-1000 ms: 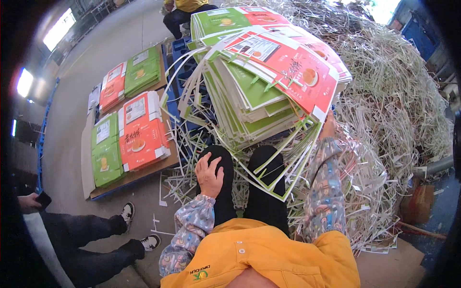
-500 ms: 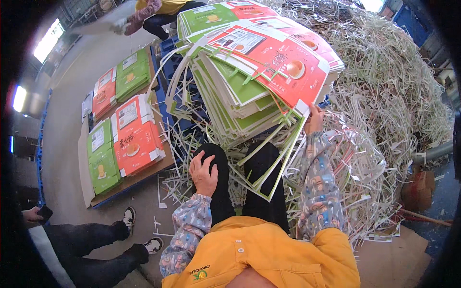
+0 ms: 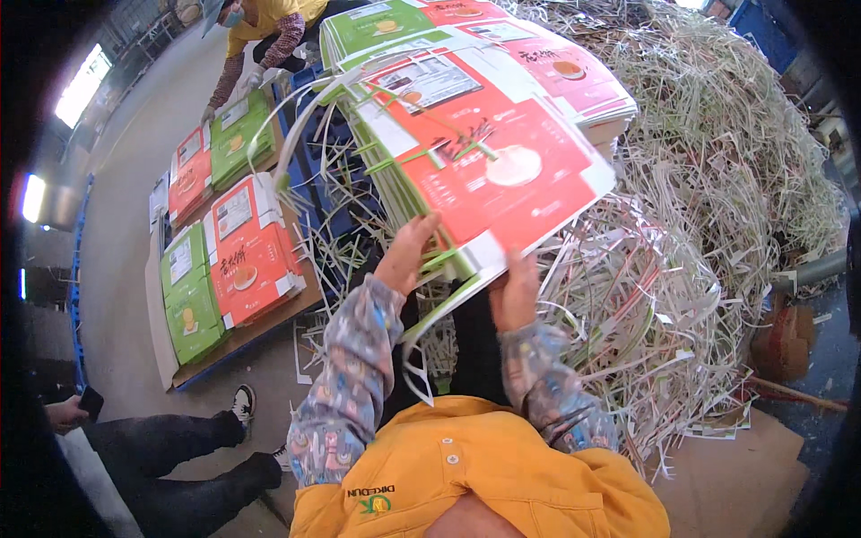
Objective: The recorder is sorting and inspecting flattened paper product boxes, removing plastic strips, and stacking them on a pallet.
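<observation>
A red printed cardboard sheet, with a picture of a round cake on it, is tilted toward me between my hands. My left hand grips its near left edge, by green and white offcut strips. At the near right edge my right hand holds the sheet, its fingers partly hidden beneath and a little blurred. Loose trimmings hang from the sheet's near corner over my knees. Under and behind it rises a tall stack of green and red printed sheets.
A large heap of paper strips fills the right side. On the left, a pallet carries flat red stacks and green stacks. A co-worker's gloved hands touch a green stack. Another person at lower left holds a dark phone.
My left hand has left my knee and taken the red sheet's edge. My right hand moved left and inward. The sheet shifted nearer. The co-worker has bent down to the green stack.
</observation>
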Demonstrator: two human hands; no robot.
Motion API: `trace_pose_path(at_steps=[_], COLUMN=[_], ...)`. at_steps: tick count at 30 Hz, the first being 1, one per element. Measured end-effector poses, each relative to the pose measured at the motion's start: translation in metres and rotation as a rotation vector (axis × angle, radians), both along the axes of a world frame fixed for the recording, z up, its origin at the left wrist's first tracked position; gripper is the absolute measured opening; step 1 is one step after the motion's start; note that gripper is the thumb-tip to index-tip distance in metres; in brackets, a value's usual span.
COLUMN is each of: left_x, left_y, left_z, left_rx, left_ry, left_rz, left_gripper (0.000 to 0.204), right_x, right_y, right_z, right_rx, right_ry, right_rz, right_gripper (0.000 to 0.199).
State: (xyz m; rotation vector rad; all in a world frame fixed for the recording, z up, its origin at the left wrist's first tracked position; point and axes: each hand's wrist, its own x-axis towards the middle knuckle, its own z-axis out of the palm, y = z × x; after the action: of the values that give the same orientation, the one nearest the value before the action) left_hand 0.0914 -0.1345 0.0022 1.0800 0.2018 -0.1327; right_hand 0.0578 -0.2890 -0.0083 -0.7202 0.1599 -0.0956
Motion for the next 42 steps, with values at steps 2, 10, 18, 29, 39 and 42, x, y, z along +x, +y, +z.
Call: trace_pose_path(at_steps=[2,10,18,29,39,42], left_x=[0.009,0.009,0.02,0.056,0.069,0.059], left_y=[0.001,0.005,0.013,-0.006,0.004,0.002], left_z=[-0.014,-0.007,-0.023,-0.001,-0.03,-0.019], left_rx=[-0.424,-0.239,-0.133,0.081,0.003,0.039], left_ry=[0.195,0.051,0.112,0.237,0.138,0.03], left_rz=[-0.192,-0.275,-0.238,-0.116,-0.027,-0.029], left_gripper=[0.029,0.04,0.037,0.054,0.041,0.039], right_x=[-0.014,0.05,0.166,0.164,0.156,0.157], right_y=[0.013,-0.087,-0.192,-0.182,-0.172,-0.17], right_z=[-0.011,-0.053,-0.049,-0.024,-0.022,-0.01], right_rx=[0.017,-0.556,-1.366,-1.361,-1.375,-1.423], right_ry=[0.045,-0.019,-0.297,-0.105,-0.171,-0.086], right_rz=[0.032,-0.332,-0.646,-0.274,-0.391,-0.262], right_gripper=[0.026,0.038,0.034,0.029,0.023,0.022])
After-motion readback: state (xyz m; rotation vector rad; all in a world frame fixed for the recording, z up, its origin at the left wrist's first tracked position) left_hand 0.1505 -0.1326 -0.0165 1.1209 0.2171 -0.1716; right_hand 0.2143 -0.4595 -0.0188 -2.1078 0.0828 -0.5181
